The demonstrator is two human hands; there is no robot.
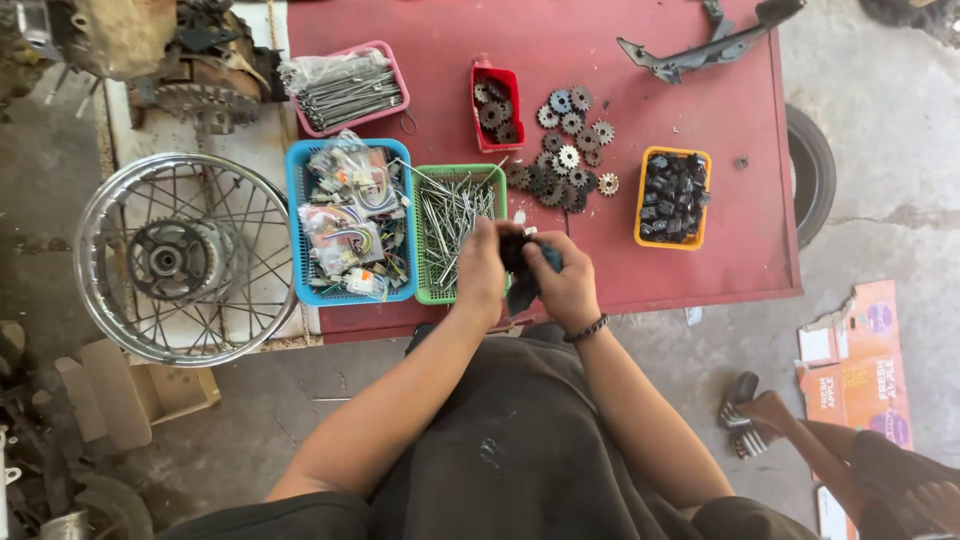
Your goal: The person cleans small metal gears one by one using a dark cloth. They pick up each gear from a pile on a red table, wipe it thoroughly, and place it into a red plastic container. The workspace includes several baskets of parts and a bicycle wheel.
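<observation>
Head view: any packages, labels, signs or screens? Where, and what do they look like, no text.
Flattened printed carton: floor, right of the red table; orange and pink with purple round marks.
Plain cardboard box: floor, lower left under the spoked wheel rim; brown, open flaps.
Clear plastic bags of wired parts: in the blue basket, left of the left hand.
No signs or screens.

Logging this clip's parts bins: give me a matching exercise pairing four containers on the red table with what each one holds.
Containers:
1. Pink basket
2. Blue basket
3. Green basket
4. Yellow tray

Contents:
A. Small black parts
B. Loose thin metal spokes
C. Bagged wiring connectors
D. A bagged bundle of spokes

Pairs: 1-D, 2-C, 3-B, 4-A

The left hand and right hand hold a dark cloth beside the green basket.
</observation>
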